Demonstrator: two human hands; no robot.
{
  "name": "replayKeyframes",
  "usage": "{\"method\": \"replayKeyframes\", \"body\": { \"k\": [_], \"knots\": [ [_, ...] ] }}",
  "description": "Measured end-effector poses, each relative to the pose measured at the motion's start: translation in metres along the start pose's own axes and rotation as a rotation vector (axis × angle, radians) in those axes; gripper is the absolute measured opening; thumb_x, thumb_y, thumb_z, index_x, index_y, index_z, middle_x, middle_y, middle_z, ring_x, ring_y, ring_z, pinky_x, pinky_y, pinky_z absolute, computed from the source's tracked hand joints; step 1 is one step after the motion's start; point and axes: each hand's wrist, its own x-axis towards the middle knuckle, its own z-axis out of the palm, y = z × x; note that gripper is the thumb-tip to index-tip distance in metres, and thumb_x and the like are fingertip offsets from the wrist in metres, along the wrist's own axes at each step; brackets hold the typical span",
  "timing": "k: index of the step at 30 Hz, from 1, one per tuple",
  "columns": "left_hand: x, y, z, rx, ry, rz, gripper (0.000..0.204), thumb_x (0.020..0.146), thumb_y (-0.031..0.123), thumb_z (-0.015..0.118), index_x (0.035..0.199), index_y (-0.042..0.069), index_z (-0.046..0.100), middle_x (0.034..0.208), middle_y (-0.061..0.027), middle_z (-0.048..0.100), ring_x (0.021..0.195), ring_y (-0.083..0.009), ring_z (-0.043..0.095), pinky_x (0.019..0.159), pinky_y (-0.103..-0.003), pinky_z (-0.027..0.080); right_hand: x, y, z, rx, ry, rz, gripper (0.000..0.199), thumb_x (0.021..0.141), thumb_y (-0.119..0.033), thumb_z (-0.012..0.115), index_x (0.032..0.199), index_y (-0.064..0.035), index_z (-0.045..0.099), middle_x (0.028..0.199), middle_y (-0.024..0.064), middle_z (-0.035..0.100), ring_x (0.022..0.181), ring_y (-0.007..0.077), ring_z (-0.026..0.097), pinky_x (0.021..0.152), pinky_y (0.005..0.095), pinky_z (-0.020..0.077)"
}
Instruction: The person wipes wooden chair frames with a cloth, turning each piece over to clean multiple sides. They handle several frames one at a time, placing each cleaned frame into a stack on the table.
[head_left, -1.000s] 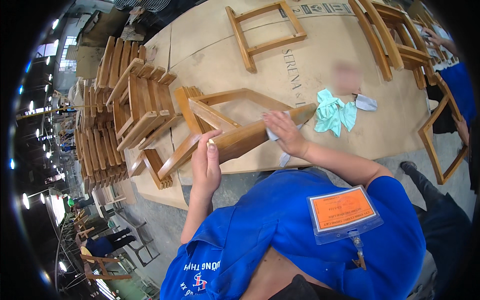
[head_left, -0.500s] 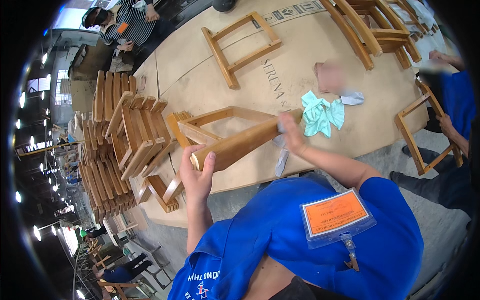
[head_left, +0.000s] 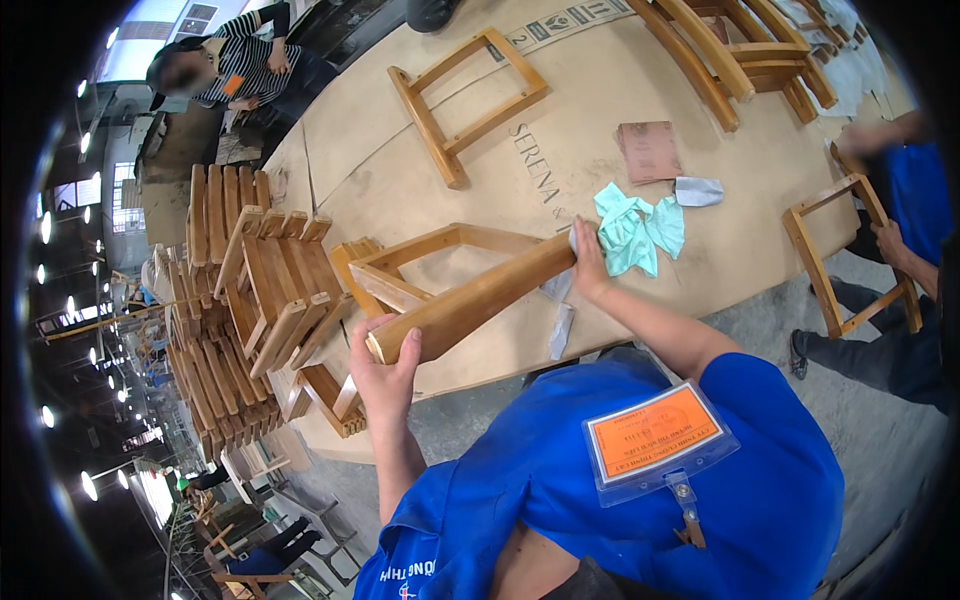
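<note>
A varnished wooden frame (head_left: 482, 303) is held tilted at the table's near edge, its broad rail toward me. My left hand (head_left: 385, 368) grips the rail's left end, thumb on the near face and fingers behind. At the other end, my right hand (head_left: 592, 262) presses a small grey piece, apparently sandpaper, against the wood; its fingers largely cover it. Just right of that hand lies a crumpled mint-green cloth (head_left: 640, 230). Below the rail, a grey folded strip (head_left: 562, 332) rests on the table edge.
Brown sandpaper sheets (head_left: 648, 153) and a grey folded pad (head_left: 698, 191) lie beyond the cloth. Another wooden frame (head_left: 450, 150) is farther back on the cardboard-covered table (head_left: 350, 190). Stacked frames (head_left: 275, 290) stand left. At right, a co-worker's hand (head_left: 890, 243) holds a frame.
My right hand has slid slightly outward along the rail to its right end. The left hand keeps its grip, and the view has shifted a little.
</note>
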Motion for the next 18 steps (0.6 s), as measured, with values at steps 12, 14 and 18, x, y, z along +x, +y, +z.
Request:
{"method": "replayKeyframes", "body": {
  "k": [12,14,18],
  "knots": [
    [-0.021,-0.021,-0.003,-0.010,0.022,-0.043,0.029,0.079,0.010,0.076,0.101,0.001,0.058,0.090,-0.0060,0.063,0.085,-0.0136,0.059,0.078,-0.027,0.048,0.002,0.002,-0.018,-0.093,-0.293,-0.089,0.065,0.074,0.010,0.049,0.138,-0.0038,0.039,0.144,0.0156,0.038,0.137,0.0350,0.032,0.113,0.0400,0.0290],
    [-0.030,-0.025,-0.002,-0.045,0.035,-0.067,0.028,0.079,0.009,0.076,0.100,0.002,0.058,0.090,-0.0049,0.063,0.084,-0.0126,0.059,0.077,-0.027,0.048,0.011,0.009,-0.029,-0.189,-0.195,-0.126,0.052,0.079,0.005,0.048,0.131,-0.0029,0.045,0.137,0.0171,0.044,0.130,0.0356,0.040,0.109,0.0411,0.0348],
    [-0.041,-0.028,-0.003,-0.063,0.047,-0.079,0.027,0.080,0.007,0.075,0.100,0.002,0.058,0.091,-0.0032,0.063,0.084,-0.0108,0.058,0.077,-0.025,0.047,0.013,0.008,-0.028,-0.207,-0.219,-0.094,0.044,0.081,0.003,0.047,0.125,-0.0017,0.049,0.128,0.0196,0.050,0.125,0.0363,0.045,0.105,0.0410,0.0382]
  ]
}}
